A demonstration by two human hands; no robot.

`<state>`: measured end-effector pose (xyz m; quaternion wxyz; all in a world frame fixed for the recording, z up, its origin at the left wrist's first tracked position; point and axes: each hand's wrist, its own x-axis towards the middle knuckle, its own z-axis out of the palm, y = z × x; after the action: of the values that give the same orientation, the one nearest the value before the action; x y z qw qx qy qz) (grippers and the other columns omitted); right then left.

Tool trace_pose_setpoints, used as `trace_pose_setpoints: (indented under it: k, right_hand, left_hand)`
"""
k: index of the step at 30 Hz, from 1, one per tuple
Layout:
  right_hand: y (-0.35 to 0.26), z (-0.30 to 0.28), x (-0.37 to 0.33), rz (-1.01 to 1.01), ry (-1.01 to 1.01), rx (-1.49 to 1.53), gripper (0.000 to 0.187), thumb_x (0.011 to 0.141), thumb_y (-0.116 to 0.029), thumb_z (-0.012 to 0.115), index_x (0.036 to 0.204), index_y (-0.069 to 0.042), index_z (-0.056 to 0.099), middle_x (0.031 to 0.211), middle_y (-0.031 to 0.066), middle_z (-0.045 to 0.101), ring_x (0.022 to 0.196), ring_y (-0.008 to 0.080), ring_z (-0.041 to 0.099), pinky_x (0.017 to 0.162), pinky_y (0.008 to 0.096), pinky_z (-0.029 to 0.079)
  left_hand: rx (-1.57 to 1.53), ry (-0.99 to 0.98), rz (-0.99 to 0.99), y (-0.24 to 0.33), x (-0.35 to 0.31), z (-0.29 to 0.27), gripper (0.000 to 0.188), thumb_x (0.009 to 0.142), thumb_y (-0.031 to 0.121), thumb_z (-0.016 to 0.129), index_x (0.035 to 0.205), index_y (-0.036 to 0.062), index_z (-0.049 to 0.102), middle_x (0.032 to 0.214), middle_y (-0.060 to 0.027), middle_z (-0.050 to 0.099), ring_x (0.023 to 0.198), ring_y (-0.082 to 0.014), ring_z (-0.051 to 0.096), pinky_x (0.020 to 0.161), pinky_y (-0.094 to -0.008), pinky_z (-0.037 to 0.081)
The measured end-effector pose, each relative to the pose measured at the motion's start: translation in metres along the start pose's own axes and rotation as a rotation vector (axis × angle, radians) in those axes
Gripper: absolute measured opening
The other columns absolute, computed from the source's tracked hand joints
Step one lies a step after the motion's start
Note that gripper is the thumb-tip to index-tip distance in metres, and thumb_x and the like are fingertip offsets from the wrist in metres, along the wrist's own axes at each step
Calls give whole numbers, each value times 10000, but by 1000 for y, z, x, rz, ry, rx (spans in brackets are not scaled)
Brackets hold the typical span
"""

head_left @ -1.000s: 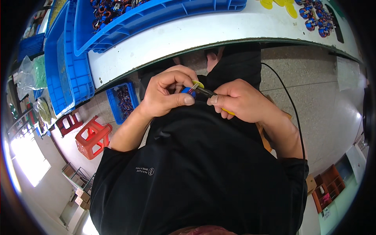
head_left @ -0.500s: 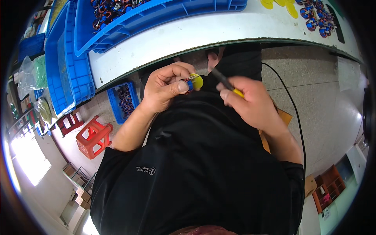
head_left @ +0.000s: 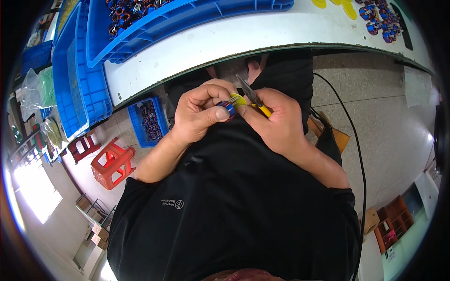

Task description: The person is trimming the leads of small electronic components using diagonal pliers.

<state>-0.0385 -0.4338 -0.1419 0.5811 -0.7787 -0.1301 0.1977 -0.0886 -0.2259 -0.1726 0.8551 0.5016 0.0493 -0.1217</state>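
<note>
Over my lap, my left hand pinches a small blue wire-wound coil between thumb and fingers. Metal leads stick out of the coil and lie against a round yellow disc; whether they pass through it I cannot tell. My right hand is closed around long-nose pliers with dark jaws and yellow handles. The jaws point up and away, apart from the coil. The right thumb tip touches or nearly touches the disc's right edge.
Beyond my lap runs the white table. A blue crate on it holds many coils; more coils and yellow discs lie at right. A blue bin and red stool stand left. A black cable hangs right.
My right hand has moved left with the pliers, up to the disc and coil. The disc now sits closer between both hands. My left hand keeps its pinch on the coil.
</note>
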Motion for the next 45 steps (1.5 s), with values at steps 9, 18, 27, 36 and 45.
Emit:
trace_pose_setpoints:
  k: [9, 18, 27, 36, 45]
  right_hand:
    - [0, 5, -5, -1, 80, -3, 122, 763, -5, 746, 872, 20, 696, 729, 94, 651, 592, 200, 538, 552, 314, 434]
    - [6, 4, -10, -109, 130, -50, 112, 772, 34, 757, 857, 5, 690, 726, 29, 632, 579, 101, 478, 528, 246, 384]
    - [8, 2, -12, -135, 173, -98, 153, 716, 62, 731, 864, 38, 700, 748, 89, 673, 569, 189, 549, 521, 286, 437]
    - [10, 3, -11, -255, 203, -167, 159, 707, 69, 724, 862, 41, 703, 772, 97, 689, 583, 191, 580, 529, 286, 463]
    - [18, 5, -18, -252, 202, -181, 159, 700, 68, 723, 855, 39, 702, 780, 96, 694, 584, 187, 582, 520, 280, 456]
  left_hand:
    - [-46, 6, -10, -3, -5, 10, 200, 854, -10, 782, 1027, -45, 687, 1197, -140, 634, 900, -162, 601, 806, -236, 491]
    - [-34, 4, 16, -11, -10, 15, 247, 852, 0, 796, 1073, -47, 697, 1197, -150, 632, 905, -160, 604, 813, -240, 504]
    - [59, 36, 25, -11, -15, 21, 285, 857, -33, 788, 1125, -63, 696, 1144, -142, 675, 869, -162, 659, 805, -235, 538]
    - [6, 139, -193, 4, -20, 31, 298, 875, -44, 776, 1156, -88, 689, 974, -134, 747, 823, -162, 700, 795, -229, 566]
    - [-126, 98, -277, 0, -19, 25, 281, 887, -47, 766, 1152, -98, 689, 972, -150, 756, 846, -157, 712, 812, -234, 582]
